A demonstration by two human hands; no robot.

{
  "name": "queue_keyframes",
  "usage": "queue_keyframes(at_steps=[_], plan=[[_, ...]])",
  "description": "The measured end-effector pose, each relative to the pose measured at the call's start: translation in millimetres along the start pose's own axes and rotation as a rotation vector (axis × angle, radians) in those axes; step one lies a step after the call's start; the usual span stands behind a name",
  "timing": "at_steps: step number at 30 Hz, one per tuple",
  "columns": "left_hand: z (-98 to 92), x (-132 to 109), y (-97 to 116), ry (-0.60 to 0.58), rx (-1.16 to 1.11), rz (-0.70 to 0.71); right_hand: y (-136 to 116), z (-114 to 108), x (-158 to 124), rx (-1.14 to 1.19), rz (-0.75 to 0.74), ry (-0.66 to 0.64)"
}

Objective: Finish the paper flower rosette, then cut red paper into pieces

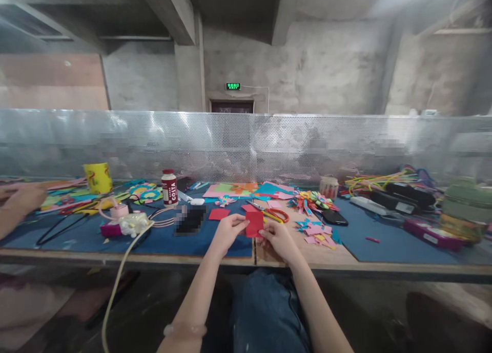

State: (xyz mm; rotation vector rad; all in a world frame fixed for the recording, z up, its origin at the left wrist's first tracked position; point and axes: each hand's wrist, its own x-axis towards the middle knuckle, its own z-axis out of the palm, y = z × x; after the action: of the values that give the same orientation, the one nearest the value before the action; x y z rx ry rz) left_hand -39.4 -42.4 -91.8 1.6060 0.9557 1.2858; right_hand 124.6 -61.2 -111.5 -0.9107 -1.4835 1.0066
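A small red square of paper (254,225) is held up over the table's front part, between both hands. My left hand (231,230) pinches its left edge, and my right hand (277,237) grips the lower right edge. Just behind the paper lie scissors (283,214) with orange and yellow handles, partly hidden by it. Another piece of red paper (219,214) rests on the blue mat to the left. Right of my right hand is a pile of pink and blue paper cutouts (317,231).
A charging cable (119,281) hangs over the front edge at left. A COSTA bottle (169,188), a yellow tin (98,178) and a black phone (334,217) stand or lie around. A perforated metal screen (269,143) closes the back. Another person's hand (23,204) is at far left.
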Motion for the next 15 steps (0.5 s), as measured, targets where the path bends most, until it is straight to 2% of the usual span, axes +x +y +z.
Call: queue_keyframes(at_steps=[6, 15], plan=[[2.2, -0.5, 0.7, -0.097, 0.04, -0.011, 0.7, -1.2, 1.2, -0.01, -0.057, 0.033], [0.2, -0.4, -4.3, -0.071, 0.077, 0.01, 6.5, 1.4, 2.6, -0.056, -0.087, 0.089]])
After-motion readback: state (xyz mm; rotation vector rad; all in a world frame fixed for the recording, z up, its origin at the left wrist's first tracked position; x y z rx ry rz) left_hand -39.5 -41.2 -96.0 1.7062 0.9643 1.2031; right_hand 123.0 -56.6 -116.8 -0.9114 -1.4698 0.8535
